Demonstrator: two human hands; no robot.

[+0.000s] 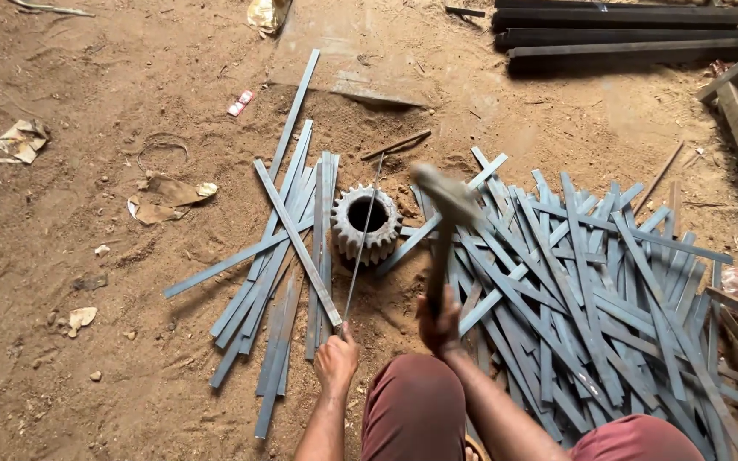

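On the dirt floor, as I watch through the head camera:
Floor: sandy brown dirt floor (87,256); scuffed, with prints and small stones across it
Left hand: my view shows the left hand (336,358) low in the middle, closed around the near end of a thin steel strip (362,243); fingers wrapped tight on it
Strip: long and narrow, seen edge-on; it runs away from the left hand and lies across the top of the gear (366,224), touching its rim
Gear: grey toothed gear wheel standing on its flat face on the floor, hollow centre facing up; it sits between the two piles of strips
Right hand: the right hand (439,324) is clenched on the handle of a hammer (443,222); hammer raised above the gear's right side, its head blurred, so I cannot tell how far it is from the strip
Left pile: smaller pile of flat strips (288,256) just left of the gear; mostly lying lengthwise, a few crossed over them
Right pile: bigger heap of strips (591,299) to the right, criss-crossed; it reaches up beside my right forearm
Far edge: dark steel bars (625,34) stacked at the top right; scraps of crumpled paper (20,141) well apart on the left
Legs: knees in dark red cloth (413,410) at the bottom edge
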